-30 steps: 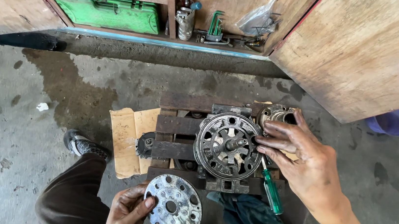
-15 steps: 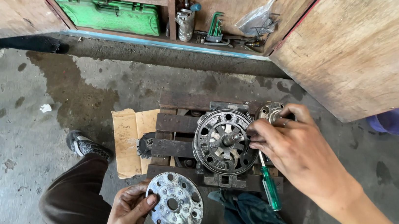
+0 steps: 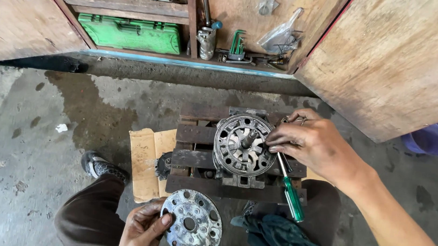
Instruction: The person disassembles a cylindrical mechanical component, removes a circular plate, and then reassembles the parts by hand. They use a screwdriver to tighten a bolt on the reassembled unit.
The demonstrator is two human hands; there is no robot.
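Both hands are busy on a dismantled motor. Left hand (image 3: 143,233) grips the round perforated end cover (image 3: 190,223) by its rim, keeping it off the floor near the knee. Right hand (image 3: 315,145) rests its gathered fingertips on the edge of the motor housing (image 3: 242,145), which sits shaft-up on a small wooden pallet (image 3: 193,158) that steadies it. A green-handled screwdriver (image 3: 290,189) lies just beside it. Compared with a second ago, the right hand has slid higher along the rim.

You've got soft, even daylight here, no glare, only faint shadows under the hands. Everything's sharp, though the wide lens bends the cabinet doors (image 3: 404,61) at the edges.
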